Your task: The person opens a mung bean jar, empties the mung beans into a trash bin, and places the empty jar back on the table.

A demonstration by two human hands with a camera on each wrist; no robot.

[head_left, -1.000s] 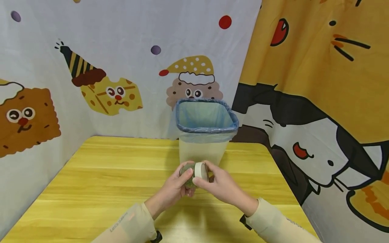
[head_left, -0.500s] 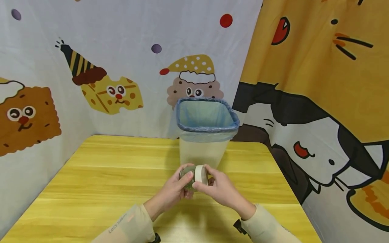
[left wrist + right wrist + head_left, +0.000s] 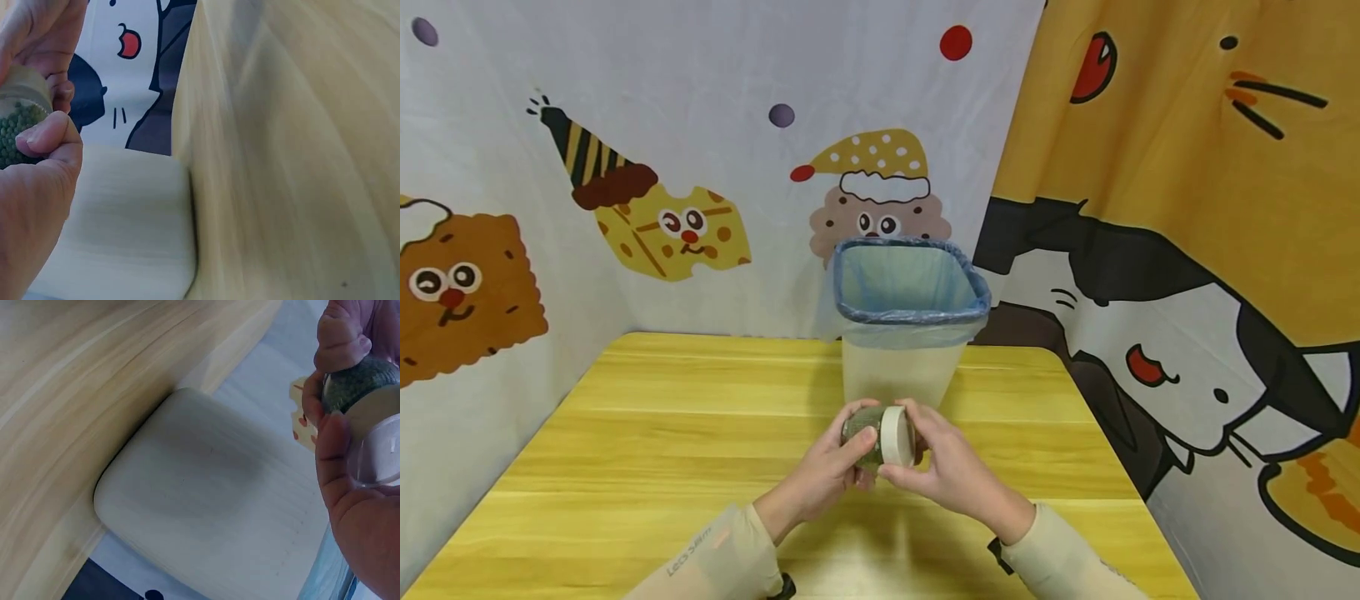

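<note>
A small clear jar (image 3: 863, 427) filled with green pellets lies tilted on its side above the table, between both hands. Its cream lid (image 3: 898, 437) faces right. My left hand (image 3: 826, 463) grips the jar's body, with the thumb across the near side. On the other side, my right hand (image 3: 955, 471) holds the lid between thumb and fingers. The left wrist view shows the pellets (image 3: 14, 132) through the jar wall. In the right wrist view, the lid (image 3: 379, 444) sits in the curve of the right hand; whether it is loose cannot be told.
Just beyond the hands stands a cream bin (image 3: 898, 367) with a blue liner (image 3: 917, 318) folded over its rim. The wooden table (image 3: 700, 417) extends to both sides. Cartoon-print curtains (image 3: 715, 92) hang behind and to the right.
The right thumb has slid lower on the lid and the right fingers have shifted round it. The lid's end faces slightly more toward me. The left hand keeps its hold; the bin stays put.
</note>
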